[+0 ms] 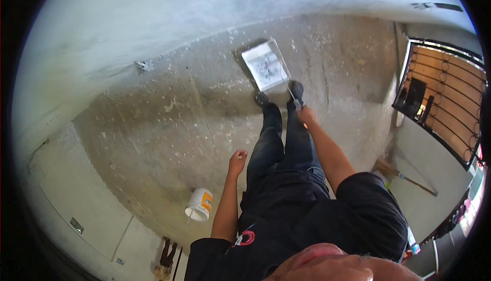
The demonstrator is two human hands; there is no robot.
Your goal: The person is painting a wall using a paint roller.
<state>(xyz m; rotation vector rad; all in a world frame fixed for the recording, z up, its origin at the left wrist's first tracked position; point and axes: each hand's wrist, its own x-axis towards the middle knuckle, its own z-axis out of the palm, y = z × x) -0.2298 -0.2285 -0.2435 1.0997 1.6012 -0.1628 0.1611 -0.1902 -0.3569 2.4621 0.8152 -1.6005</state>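
My right hand (306,116) is closed round the handle of a paint roller (291,93). Its thin rod slants up to the near right corner of a white paint tray (249,59); the roller's head is hard to make out. Grey-dark smears mark the tray's inside, and it lies on the floor just beyond my dark shoes (261,98). Beside my left thigh hangs my left hand (237,162), its fingers loosely curled and a little apart, with nothing in it.
A white bucket (192,213) with an orange label stands at lower left. The worn concrete floor (163,132) is flecked with white. A pale wall (153,20) curves along the far side. Rightward are a barred window (442,97) and a broom (417,183) by the wall.
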